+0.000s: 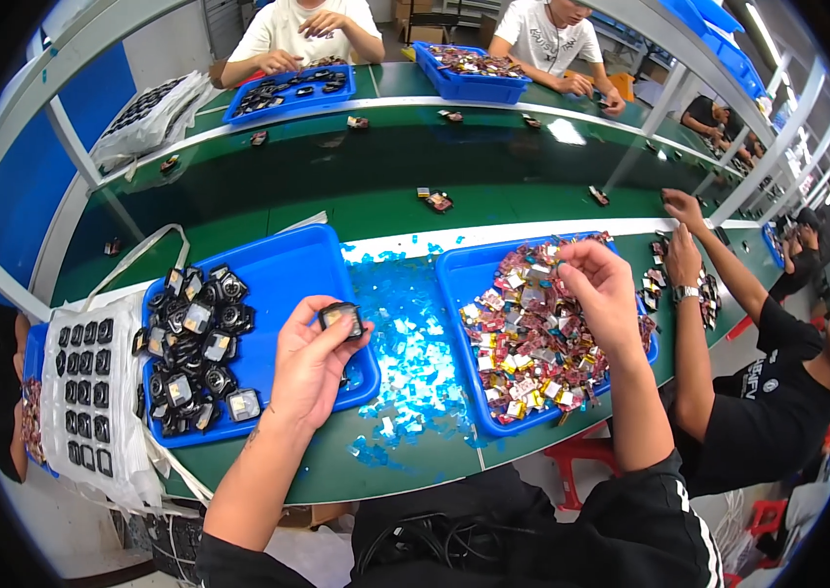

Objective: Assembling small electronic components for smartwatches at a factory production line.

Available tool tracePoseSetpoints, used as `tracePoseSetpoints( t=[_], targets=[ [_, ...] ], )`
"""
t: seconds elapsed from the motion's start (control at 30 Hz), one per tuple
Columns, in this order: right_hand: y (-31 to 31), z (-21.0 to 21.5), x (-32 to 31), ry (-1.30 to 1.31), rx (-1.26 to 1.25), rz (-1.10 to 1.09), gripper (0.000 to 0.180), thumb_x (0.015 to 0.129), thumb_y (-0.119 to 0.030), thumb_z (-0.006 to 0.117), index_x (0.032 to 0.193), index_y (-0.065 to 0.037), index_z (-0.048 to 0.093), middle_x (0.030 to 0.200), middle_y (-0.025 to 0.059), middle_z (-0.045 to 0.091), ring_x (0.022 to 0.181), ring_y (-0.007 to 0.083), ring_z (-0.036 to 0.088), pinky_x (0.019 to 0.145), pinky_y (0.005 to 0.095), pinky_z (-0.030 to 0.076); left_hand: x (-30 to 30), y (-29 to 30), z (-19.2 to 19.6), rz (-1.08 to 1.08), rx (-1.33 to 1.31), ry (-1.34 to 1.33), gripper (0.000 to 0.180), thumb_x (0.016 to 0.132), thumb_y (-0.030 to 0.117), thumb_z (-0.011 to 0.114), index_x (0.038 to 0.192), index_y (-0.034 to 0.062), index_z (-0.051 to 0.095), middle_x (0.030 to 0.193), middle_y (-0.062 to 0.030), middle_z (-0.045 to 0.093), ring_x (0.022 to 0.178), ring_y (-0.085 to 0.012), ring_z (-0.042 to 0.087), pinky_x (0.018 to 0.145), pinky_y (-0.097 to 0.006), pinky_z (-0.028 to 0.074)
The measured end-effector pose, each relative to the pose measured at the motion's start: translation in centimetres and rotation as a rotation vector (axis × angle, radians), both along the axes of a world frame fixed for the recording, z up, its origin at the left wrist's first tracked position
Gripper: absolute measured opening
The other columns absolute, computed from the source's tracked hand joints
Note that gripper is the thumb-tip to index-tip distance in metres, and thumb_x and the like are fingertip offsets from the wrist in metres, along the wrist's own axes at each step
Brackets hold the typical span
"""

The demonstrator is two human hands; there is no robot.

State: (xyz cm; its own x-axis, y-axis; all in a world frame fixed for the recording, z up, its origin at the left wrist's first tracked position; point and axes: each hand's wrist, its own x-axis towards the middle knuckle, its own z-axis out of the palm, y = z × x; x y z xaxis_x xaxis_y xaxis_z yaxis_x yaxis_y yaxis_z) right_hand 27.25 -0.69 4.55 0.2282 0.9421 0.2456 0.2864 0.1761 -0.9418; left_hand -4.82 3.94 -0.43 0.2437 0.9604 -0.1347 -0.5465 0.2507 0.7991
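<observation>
My left hand [303, 370] holds a small black watch-like case [339, 318] between thumb and fingers, over the right edge of a blue tray [282, 269]. Heaped in that tray's left part are many similar black cases [197, 328], some with pale squares on them. Above a second blue tray [450, 294] my right hand [603, 299] is closed, thumb and fingertips together. Whatever it pinches is too small to make out. This tray is full of small reddish circuit boards with silver and yellow parts [532, 338].
Shiny blue film squares [415, 358] litter the green table between the trays. A white tray [91, 392] of black frames stands far left. Beyond lies a conveyor belt [336, 162] with scattered parts. A co-worker's hands [684, 255] work close on my right; other people sit opposite.
</observation>
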Motion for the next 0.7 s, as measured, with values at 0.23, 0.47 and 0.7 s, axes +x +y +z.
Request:
tracePoseSetpoints(
  t=[0.23,0.47,0.7],
  targets=[
    [-2.0,0.1,-3.5,0.139,-0.042,0.146,0.011,0.089,0.001,0.062,0.099,0.001,0.060,0.087,0.0001,0.061,0.077,0.0037,0.056,0.067,0.0182,0.045,0.0,0.0,0.8,-0.092,0.041,0.016,0.028,0.094,0.009,0.058,0.121,0.0044,0.055,0.093,-0.0067,0.062,0.067,-0.0099,0.055,0.057,-0.022,0.044],
    [-1.9,-1.8,-9.5,0.124,-0.109,0.342,0.005,0.091,0.000,0.060,0.094,0.001,0.056,0.084,0.0009,0.059,0.076,0.0027,0.055,0.065,0.0184,0.045,1.1,-1.4,0.2,-0.246,0.587,0.483,0.016,0.088,0.011,0.065,0.101,0.0051,0.072,0.089,-0.0030,0.056,0.071,-0.0070,0.051,0.062,-0.021,0.043],
    [-1.2,-3.4,-12.8,0.249,-0.100,0.337,0.003,0.094,0.000,0.055,0.096,0.001,0.052,0.087,0.0028,0.055,0.077,0.0066,0.056,0.068,0.0219,0.048,1.2,-2.2,0.6,-0.231,0.547,0.691,0.016,0.079,0.007,0.076,0.094,0.0029,0.074,0.087,-0.0032,0.060,0.076,-0.0060,0.055,0.062,-0.019,0.044]
  ],
)
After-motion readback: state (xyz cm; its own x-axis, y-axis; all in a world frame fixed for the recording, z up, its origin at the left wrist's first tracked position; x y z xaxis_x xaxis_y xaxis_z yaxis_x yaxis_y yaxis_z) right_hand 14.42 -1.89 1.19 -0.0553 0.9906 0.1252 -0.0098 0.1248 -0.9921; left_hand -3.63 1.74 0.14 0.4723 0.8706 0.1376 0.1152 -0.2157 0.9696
